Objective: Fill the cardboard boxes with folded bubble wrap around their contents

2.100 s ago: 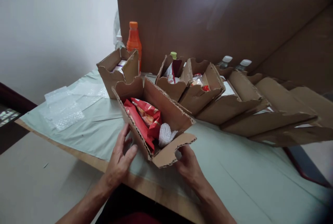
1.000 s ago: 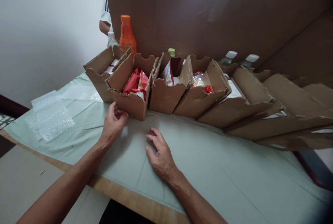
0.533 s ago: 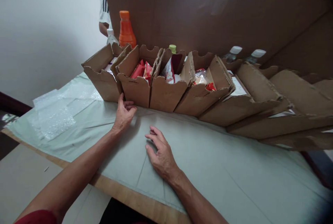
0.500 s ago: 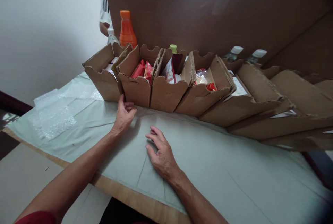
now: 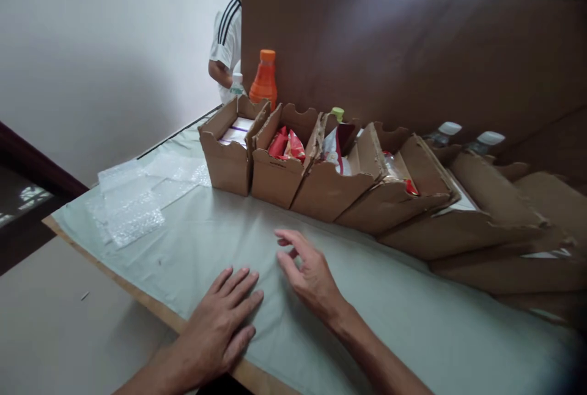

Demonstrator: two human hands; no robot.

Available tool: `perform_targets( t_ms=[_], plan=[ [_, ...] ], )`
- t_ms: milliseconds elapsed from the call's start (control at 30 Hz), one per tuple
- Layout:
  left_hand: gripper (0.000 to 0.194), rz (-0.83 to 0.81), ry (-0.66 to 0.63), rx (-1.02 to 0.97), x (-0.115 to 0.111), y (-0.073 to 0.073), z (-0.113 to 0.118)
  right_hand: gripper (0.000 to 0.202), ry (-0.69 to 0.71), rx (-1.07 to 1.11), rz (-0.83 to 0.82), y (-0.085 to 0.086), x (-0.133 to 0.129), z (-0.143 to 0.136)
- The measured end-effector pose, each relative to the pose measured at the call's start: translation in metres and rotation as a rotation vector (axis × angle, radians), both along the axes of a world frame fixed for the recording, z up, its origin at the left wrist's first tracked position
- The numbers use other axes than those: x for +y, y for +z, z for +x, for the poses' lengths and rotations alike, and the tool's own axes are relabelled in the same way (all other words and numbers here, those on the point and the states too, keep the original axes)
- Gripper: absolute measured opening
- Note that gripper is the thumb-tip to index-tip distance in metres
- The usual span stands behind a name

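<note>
- The left hand [image 5: 224, 321] is spread palm down, holding nothing, at the front edge of the bench [image 5: 115, 276]; whether it touches the green cloth [image 5: 389, 315] is hard to tell.
- The right hand [image 5: 312, 269] holds nothing, fingers loosely bent and thumb apart, over the cloth and near the boxes [image 5: 337, 193].
- The boxes stand in a row along the bench; the red packets [image 5: 293, 145] are in the second from the left.
- The leftmost holds white cartons [image 5: 238, 132].
- Bubble wrap [image 5: 137, 211] lies at the bench's left end.
- Behind the leftmost boxes stands an orange bottle [image 5: 265, 80].
- A person [image 5: 227, 34] in white shows past the cardboard panel [image 5: 389, 52].
</note>
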State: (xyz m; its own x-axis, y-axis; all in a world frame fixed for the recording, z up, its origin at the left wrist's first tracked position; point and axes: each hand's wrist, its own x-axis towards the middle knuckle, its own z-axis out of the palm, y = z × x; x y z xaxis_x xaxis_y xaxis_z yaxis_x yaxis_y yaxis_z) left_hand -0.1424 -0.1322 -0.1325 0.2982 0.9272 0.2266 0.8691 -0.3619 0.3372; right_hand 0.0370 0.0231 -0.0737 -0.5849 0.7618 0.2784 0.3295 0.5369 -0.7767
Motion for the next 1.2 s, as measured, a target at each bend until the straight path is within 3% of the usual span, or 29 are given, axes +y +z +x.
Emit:
perform_targets(
  t_ms=[100, 167, 233, 300, 400, 533, 667, 800, 900, 1000, 1100, 1167, 1200],
  plan=[
    [0.047, 0.103, 0.005, -0.046, -0.009, 0.001, 0.000, 0.053, 0.073, -0.105, 0.146, 0.056, 0.021, -0.054],
    [0.041, 0.165, 0.018, -0.120, -0.011, 0.002, 0.001, 0.069, 0.055, -0.267, 0.240, 0.090, 0.038, -0.094],
    [0.040, 0.204, 0.046, -0.209, -0.010, 0.004, 0.003, 0.075, -0.023, -0.422, 0.302, 0.114, 0.057, -0.129],
    [0.042, 0.239, 0.075, -0.294, -0.008, 0.005, 0.005, 0.059, -0.093, -0.539, 0.339, 0.124, 0.074, -0.154],
    [0.042, 0.312, 0.108, -0.417, -0.011, 0.004, 0.005, 0.030, -0.137, -0.615, 0.370, 0.122, 0.087, -0.170],
    [0.048, 0.499, 0.231, -0.580, -0.024, -0.006, 0.005, 0.025, -0.104, -0.614, 0.375, 0.110, 0.067, -0.159],
    [0.062, 0.505, 0.504, -0.778, -0.034, -0.014, 0.003, 0.022, 0.015, -0.540, 0.359, 0.106, 0.017, -0.112],
    [0.071, 0.538, 0.686, -0.999, -0.032, -0.007, -0.005, 0.024, 0.065, -0.333, 0.191, 0.109, -0.017, -0.028],
    [0.076, 0.532, 0.685, -1.046, -0.029, 0.003, -0.010, 0.024, -0.053, -0.256, 0.102, 0.116, -0.021, 0.043],
    [0.087, 0.416, 0.630, -1.053, -0.028, 0.010, -0.003, 0.024, -0.309, -0.207, 0.097, 0.112, -0.024, 0.114],
    [0.087, 0.165, 0.548, -1.045, -0.028, 0.012, 0.018, 0.055, -0.510, -0.049, -0.017, 0.087, -0.040, 0.176],
    [0.080, -0.031, 0.479, -1.036, -0.028, 0.012, 0.035, 0.077, -0.485, -0.025, -0.120, 0.060, -0.058, 0.201],
    [0.077, -0.098, 0.457, -1.042, -0.028, 0.012, 0.043, 0.079, -0.439, -0.068, -0.157, 0.045, -0.067, 0.206]
  ],
)
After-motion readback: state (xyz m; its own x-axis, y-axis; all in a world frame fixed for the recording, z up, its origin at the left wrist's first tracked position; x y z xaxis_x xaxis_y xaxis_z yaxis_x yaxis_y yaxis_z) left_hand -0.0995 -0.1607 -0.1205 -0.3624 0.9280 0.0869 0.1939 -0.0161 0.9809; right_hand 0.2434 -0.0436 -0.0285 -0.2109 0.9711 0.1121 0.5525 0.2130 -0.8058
